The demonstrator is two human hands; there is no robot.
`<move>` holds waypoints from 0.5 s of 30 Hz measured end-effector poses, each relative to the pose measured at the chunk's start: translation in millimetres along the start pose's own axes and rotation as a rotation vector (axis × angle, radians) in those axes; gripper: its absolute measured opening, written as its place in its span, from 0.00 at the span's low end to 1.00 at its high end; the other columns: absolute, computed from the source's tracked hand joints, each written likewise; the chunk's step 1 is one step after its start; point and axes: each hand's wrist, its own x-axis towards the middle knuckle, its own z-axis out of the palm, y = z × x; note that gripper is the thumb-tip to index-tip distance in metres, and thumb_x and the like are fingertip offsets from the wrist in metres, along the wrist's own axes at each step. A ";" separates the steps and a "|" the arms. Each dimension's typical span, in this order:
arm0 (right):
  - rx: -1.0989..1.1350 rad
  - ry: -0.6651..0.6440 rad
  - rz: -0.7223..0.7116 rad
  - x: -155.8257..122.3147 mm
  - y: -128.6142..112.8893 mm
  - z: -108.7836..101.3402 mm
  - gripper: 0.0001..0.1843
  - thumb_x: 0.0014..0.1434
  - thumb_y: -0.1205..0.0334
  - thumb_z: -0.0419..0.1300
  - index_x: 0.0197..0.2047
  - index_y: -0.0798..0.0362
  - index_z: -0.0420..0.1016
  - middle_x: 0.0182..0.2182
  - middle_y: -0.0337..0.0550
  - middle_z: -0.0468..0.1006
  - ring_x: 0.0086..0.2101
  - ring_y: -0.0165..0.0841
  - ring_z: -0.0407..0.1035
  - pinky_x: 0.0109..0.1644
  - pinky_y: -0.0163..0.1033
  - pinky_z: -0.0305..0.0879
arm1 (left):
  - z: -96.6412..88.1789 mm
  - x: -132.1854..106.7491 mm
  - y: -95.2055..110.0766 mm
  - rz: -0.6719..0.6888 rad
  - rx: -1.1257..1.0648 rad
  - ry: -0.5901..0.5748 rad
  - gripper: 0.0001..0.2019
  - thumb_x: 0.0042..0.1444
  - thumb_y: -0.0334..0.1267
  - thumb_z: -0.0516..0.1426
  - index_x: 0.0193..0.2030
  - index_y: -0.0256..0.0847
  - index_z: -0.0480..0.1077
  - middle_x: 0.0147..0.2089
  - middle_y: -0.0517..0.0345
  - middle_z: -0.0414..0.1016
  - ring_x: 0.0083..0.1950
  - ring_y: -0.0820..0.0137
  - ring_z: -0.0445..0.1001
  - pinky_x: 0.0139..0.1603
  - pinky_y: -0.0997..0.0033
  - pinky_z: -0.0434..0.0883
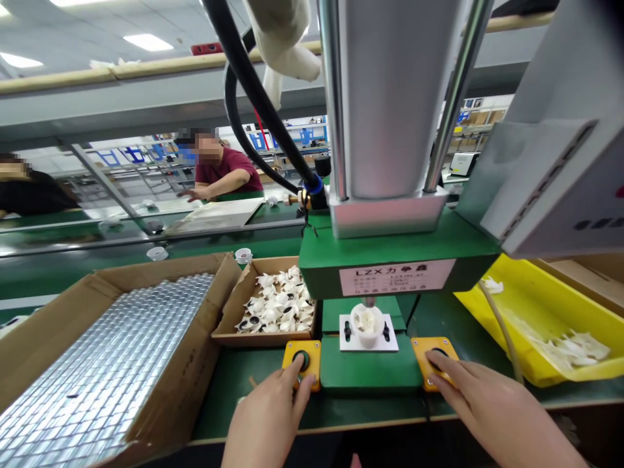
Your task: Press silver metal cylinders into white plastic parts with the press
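Note:
My left hand (275, 403) rests on the left yellow button box (287, 354), its index finger on the dark push button and its thumb beside it. On the right yellow button box (423, 348), my right hand (478, 390) has its index finger over the button and its thumb lower on the box. Both hands are empty, fingers stretched out. Between them stands a green press (400, 257). Under its ram a white round fixture (366, 333) sits on a white plate (346, 344), with a small white plastic part (365, 320) inside.
Left is a carton (195, 364) of shiny metal cylinders (112, 364). A smaller carton (263, 339) holds white finned parts (277, 302). A yellow bin (531, 309) with white parts stands right. Black hoses (266, 97) run to the press. Co-workers (227, 172) sit across the conveyor.

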 end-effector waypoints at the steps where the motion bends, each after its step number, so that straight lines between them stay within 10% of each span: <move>1: 0.043 -0.010 0.030 -1.3 1.9 0.5 0.17 0.66 0.59 0.42 0.48 0.50 0.70 0.40 0.43 0.78 0.33 0.36 0.75 0.35 0.42 0.72 | -0.8 1.2 0.7 0.005 -0.085 0.014 0.20 0.61 0.45 0.46 0.55 0.43 0.70 0.45 0.48 0.78 0.45 0.57 0.76 0.42 0.62 0.69; 4: 0.165 0.019 0.157 -3.7 4.8 0.4 0.17 0.65 0.52 0.47 0.52 0.48 0.68 0.42 0.41 0.78 0.38 0.36 0.75 0.40 0.40 0.73 | -1.8 6.2 7.6 0.041 -0.504 0.052 0.18 0.58 0.48 0.51 0.49 0.45 0.73 0.43 0.52 0.78 0.44 0.62 0.75 0.43 0.67 0.69; 10: 0.456 0.069 0.334 14.3 -8.2 -6.9 0.22 0.62 0.51 0.52 0.58 0.42 0.60 0.43 0.37 0.77 0.34 0.29 0.74 0.38 0.34 0.73 | 8.4 29.4 48.2 -0.128 -1.686 -0.003 0.19 0.56 0.54 0.52 0.44 0.42 0.68 0.20 0.70 0.57 0.14 0.80 0.52 0.10 0.80 0.51; 15: 0.957 0.008 0.466 53.9 -24.2 -12.3 0.28 0.60 0.53 0.54 0.62 0.41 0.51 0.51 0.45 0.71 0.29 0.27 0.72 0.30 0.33 0.73 | 30.4 41.8 67.7 -0.078 -1.693 0.081 0.17 0.57 0.52 0.52 0.43 0.40 0.66 0.21 0.68 0.59 0.16 0.80 0.56 0.11 0.83 0.54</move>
